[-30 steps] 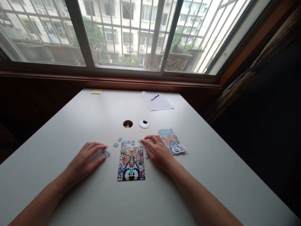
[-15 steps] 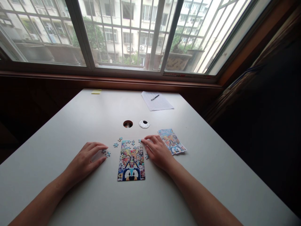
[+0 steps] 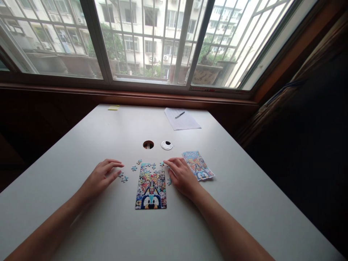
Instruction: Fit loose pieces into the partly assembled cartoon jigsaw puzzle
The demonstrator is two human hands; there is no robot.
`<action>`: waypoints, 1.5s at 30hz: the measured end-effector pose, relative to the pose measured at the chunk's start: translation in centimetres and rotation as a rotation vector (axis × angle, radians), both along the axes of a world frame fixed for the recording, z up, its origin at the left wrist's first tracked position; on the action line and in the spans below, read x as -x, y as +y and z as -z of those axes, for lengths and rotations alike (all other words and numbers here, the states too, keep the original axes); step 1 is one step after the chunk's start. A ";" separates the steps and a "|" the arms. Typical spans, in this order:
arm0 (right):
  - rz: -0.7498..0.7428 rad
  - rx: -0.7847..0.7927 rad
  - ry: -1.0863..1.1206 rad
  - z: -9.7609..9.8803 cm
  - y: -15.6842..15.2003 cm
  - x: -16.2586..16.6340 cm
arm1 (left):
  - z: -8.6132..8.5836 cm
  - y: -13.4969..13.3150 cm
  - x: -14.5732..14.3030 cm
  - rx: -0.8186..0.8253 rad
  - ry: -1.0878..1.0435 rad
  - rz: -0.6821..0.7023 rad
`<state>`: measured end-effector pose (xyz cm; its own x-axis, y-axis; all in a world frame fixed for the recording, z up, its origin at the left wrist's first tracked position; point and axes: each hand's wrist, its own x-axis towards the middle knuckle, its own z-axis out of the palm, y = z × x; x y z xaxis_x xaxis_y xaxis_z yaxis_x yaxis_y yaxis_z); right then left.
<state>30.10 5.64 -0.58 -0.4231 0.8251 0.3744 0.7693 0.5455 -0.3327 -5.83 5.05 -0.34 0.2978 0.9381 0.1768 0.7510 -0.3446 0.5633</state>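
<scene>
A colourful jigsaw puzzle [image 3: 151, 187] with a blue cartoon dog face lies flat on the white table [image 3: 114, 224]; its top row has gaps. Loose blue pieces [image 3: 133, 168] lie scattered around its top edge. My left hand [image 3: 102, 176] rests flat with fingers stretched out, its tips close to two loose pieces [image 3: 123, 178] left of the puzzle. At the puzzle's top right corner my right hand [image 3: 181, 174] lies palm down, fingers extended toward a loose piece [image 3: 162, 163]. Neither hand holds anything.
A picture card [image 3: 198, 165] of the same design lies right of my right hand. Behind the puzzle are a round cable hole [image 3: 148, 145] and its white cap [image 3: 166, 145]. Farther back lie paper with a pen [image 3: 179, 115] and a yellow note [image 3: 113, 107], under a barred window.
My left hand has drawn back slightly to the left, away from the two loose pieces. The view has tilted a little. My right hand stays where it was.
</scene>
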 end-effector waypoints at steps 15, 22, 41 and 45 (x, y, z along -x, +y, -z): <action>0.072 -0.030 0.292 0.2 0.7 -0.6 | -1.8 3.3 -3.8 -0.077 0.263 0.123; 0.091 -0.018 0.332 0.0 0.6 -0.6 | -1.3 3.5 -4.2 -0.020 0.202 0.089; 0.075 -0.021 0.289 0.1 0.6 -0.6 | 1.0 4.5 -3.0 -0.087 0.030 0.223; 0.071 -0.019 0.294 0.1 0.6 -0.6 | 0.5 4.2 -3.3 -0.103 0.020 0.216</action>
